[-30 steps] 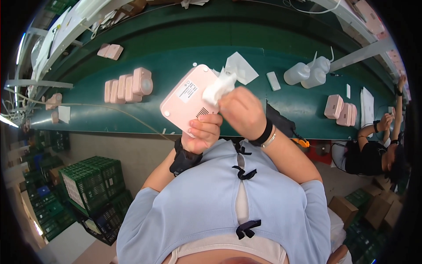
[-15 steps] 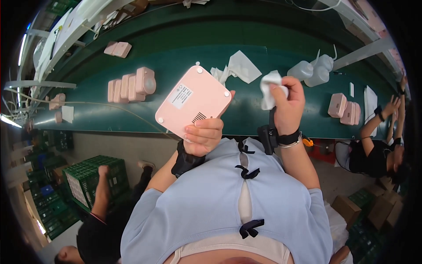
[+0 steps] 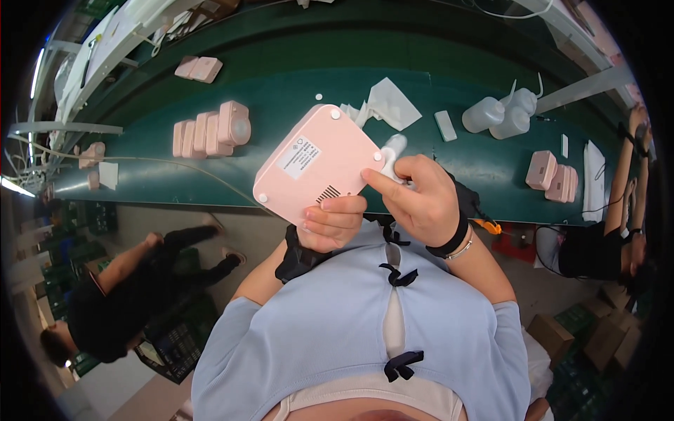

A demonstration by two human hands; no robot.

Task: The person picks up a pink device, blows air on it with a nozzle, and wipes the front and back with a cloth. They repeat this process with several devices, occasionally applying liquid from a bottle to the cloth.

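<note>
My left hand (image 3: 331, 224) grips a flat pink device (image 3: 333, 151) by its near edge, above the front of the green bench. The device's underside faces me, with a white label, dark vent slots and round white feet at its visible corners. In my right hand (image 3: 427, 200) is a crumpled white cloth (image 3: 390, 163), bunched at the device's right corner. The right index finger points at the device's right edge and appears to touch it. The left thumb is hidden behind the device.
Several pink devices (image 3: 207, 135) stand in a row at left; more pink devices (image 3: 551, 175) sit at right. White sheets (image 3: 394, 105), a white block (image 3: 445, 126) and squeeze bottles (image 3: 484, 114) lie beyond my hands. Co-workers (image 3: 105, 302) are on both sides.
My right hand has moved left and down with the cloth to the device's right corner. The white block now shows on the bench. The co-worker at left has shifted.
</note>
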